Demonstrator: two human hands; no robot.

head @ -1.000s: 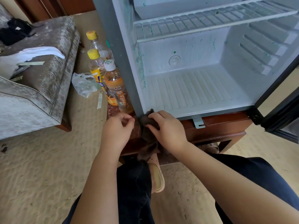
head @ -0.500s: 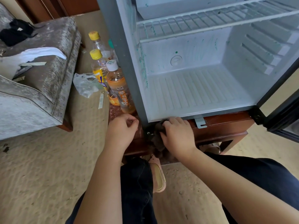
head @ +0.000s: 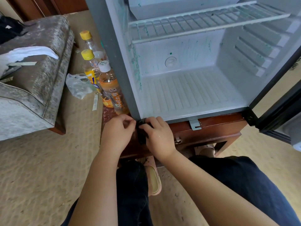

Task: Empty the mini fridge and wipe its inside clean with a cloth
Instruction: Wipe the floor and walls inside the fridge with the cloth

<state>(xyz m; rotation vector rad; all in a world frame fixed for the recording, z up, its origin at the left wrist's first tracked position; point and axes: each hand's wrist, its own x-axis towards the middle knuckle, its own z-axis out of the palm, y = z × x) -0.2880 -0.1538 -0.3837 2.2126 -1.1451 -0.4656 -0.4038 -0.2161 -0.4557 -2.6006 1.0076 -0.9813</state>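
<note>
R hand (head: 160, 138) grips the dark cloth (head: 141, 132), fingers curled over it & knuckles up, holding it vs. the btm front-left corner of the mini fridge (head: 114, 62). L hand (head: 118, 132) sits just left of the grip, fingers curled in, thumb & forefinger tips right at the cloth's edge; can't tell if they actually pinch it. A bit of cloth hangs down btwn the 2 hands, over the front of the wooden stand (head: 211, 129) that the fridge sits on.

Directly above & beyond the grip: fridge interior, open, nothing in it. Ribbed white floor (head: 187, 90) starts just past the R fingertips. Green smears (head: 137, 74) run up the inner left wall above the grip, w/ fainter green marks on the back wall. Wire shelf (head: 195, 22) is higher up, well apart from the hands. Fridge door (head: 285, 108) stands open far right of the grip. Small metal bracket (head: 194, 123) sticks out under the fridge's front edge, right of the R hand.

Left of the grip, just beyond the L hand: white-cap bottle (head: 112, 92) w/ orange-brown drink, upright beside the fridge's outer wall. Yellow-cap bottle (head: 90, 69) behind it, 2nd yellow-cap bottle (head: 87, 39) further back. Clear plastic bag (head: 78, 85) on the carpet (head: 40, 176) further left, then a grey armchair (head: 40, 70).

Below the grip, nearer the person: dark trouser legs & a slipper (head: 154, 180).
</note>
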